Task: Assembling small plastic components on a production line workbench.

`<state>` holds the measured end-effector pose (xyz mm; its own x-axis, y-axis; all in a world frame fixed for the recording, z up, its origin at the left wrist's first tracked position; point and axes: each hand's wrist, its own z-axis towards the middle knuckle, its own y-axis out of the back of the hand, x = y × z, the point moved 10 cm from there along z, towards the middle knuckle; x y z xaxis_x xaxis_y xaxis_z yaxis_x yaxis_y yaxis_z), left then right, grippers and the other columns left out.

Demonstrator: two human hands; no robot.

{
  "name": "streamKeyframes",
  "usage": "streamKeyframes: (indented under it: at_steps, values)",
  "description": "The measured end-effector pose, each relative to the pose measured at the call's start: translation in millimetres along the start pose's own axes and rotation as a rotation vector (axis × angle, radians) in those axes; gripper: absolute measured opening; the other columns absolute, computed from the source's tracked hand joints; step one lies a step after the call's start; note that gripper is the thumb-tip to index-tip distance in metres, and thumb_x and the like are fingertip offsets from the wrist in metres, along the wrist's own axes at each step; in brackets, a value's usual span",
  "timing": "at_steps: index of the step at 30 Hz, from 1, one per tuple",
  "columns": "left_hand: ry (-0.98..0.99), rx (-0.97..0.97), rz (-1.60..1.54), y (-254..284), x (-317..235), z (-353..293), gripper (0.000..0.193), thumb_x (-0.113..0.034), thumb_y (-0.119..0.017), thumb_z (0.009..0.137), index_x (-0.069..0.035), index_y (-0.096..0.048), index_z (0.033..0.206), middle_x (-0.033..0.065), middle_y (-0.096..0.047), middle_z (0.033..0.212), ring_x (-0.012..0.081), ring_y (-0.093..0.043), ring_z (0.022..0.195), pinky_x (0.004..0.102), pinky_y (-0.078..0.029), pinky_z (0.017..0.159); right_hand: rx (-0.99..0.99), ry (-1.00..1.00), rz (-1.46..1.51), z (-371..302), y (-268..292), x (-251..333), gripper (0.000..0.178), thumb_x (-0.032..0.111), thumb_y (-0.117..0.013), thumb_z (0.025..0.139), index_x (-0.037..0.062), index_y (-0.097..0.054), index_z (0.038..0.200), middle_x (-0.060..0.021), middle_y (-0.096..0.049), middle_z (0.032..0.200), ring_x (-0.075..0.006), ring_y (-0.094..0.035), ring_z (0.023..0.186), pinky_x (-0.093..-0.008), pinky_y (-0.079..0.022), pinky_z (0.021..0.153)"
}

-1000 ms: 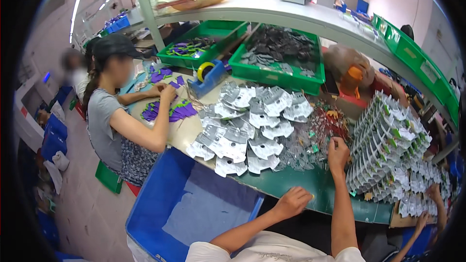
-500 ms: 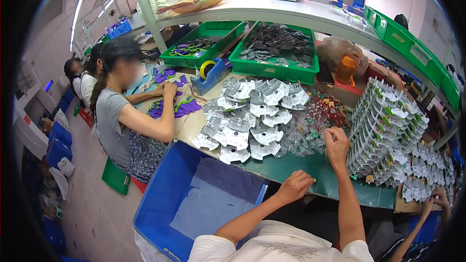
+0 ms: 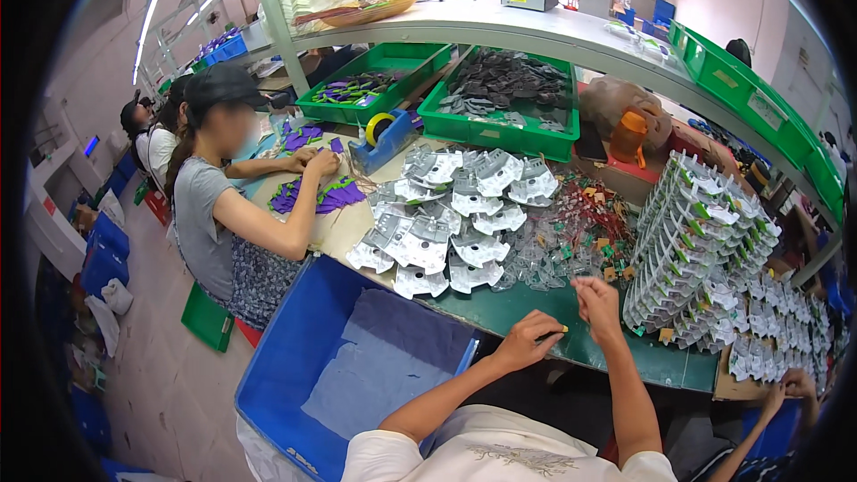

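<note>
At the front edge of the green worktop, my left hand [image 3: 528, 340] pinches a tiny yellowish part [image 3: 563, 328] between thumb and fingertips. My right hand [image 3: 596, 306] is raised just right of it, its fingers pressed together; anything in them is too small to make out. Beyond both hands lie loose clear plastic pieces [image 3: 546, 261] and a tangle of red wires with small boards [image 3: 605, 214]. Silver-grey plastic housings [image 3: 428, 241] are heaped to the left. On the right rises a tall stack of similar housings [image 3: 692, 241] with green bits.
A large blue bin [image 3: 295, 366] stands left of me, below the worktop. Green trays [image 3: 500, 130] sit at the back under a white shelf [image 3: 428, 22]. A tape dispenser [image 3: 382, 143] and an orange bottle [image 3: 629, 134] stand there too. Co-workers sit left and right.
My right hand has come down and left, nearer to my left hand. The left hand keeps its pinch on the small part. The whole view has shifted slightly.
</note>
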<state>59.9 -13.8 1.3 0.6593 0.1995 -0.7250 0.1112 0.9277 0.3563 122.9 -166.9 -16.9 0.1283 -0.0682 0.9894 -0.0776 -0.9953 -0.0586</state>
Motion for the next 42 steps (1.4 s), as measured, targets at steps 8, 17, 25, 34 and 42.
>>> streamKeyframes:
  at_steps: [8, 17, 25, 34, 42]
  values:
    - [0.444, -0.123, -0.408, 24.2, 38.8, -0.5, 0.028, -0.010, -0.068, 0.094, -0.002, -0.066, 0.121, 0.0054, -0.071, 0.097, 0.0103, -0.066, 0.088, 0.0276, -0.054, 0.080, -0.047, 0.195, -0.170, -39.2, 8.1, 21.3, 0.013, 0.011, -0.065, 0.094, -0.0006, -0.071, 0.097, 0.0063, -0.057, 0.067, -0.0001, -0.045, 0.054, -0.0186, -0.034, 0.048]
    - [0.528, -0.080, -0.766, 25.1, 18.5, 18.1, 0.037, -0.015, -0.057, 0.103, 0.004, -0.050, 0.133, 0.0093, -0.066, 0.110, 0.0129, -0.062, 0.101, 0.0288, -0.050, 0.092, -0.055, 0.217, -0.347, -62.9, 4.5, 37.8, 0.009, 0.003, -0.064, 0.093, -0.0021, -0.070, 0.095, 0.0048, -0.059, 0.072, 0.0005, -0.048, 0.062, -0.0185, -0.037, 0.053]
    - [0.465, -0.048, -0.721, 31.7, 8.7, 42.1, 0.033, -0.016, -0.055, 0.103, 0.003, -0.054, 0.130, 0.0095, -0.066, 0.110, 0.0131, -0.062, 0.100, 0.0287, -0.051, 0.091, -0.025, 0.316, -0.365, -65.8, 2.2, 62.0, 0.007, 0.002, -0.065, 0.092, -0.0017, -0.071, 0.094, 0.0044, -0.059, 0.074, -0.0001, -0.048, 0.063, -0.0186, -0.036, 0.056]
    - [0.482, -0.027, -0.586, 20.2, 7.0, 34.7, 0.020, -0.009, -0.068, 0.094, 0.001, -0.067, 0.111, 0.0066, -0.067, 0.103, 0.0106, -0.063, 0.092, 0.0255, -0.052, 0.083, -0.058, 0.472, -0.526, -82.6, 9.1, 69.3, 0.004, 0.000, -0.069, 0.086, -0.0017, -0.071, 0.089, -0.0018, -0.063, 0.071, -0.0042, -0.054, 0.057, -0.0200, -0.040, 0.051]
    - [0.480, -0.059, -0.526, 18.0, 7.9, 30.7, 0.014, -0.003, -0.073, 0.089, 0.001, -0.071, 0.102, 0.0067, -0.068, 0.099, 0.0105, -0.064, 0.089, 0.0252, -0.052, 0.081, -0.019, 0.562, -0.404, -76.8, -9.8, 68.9, 0.018, -0.001, -0.071, 0.084, -0.0012, -0.068, 0.101, -0.0105, -0.065, 0.096, -0.0115, -0.060, 0.066, -0.0249, -0.044, 0.053]
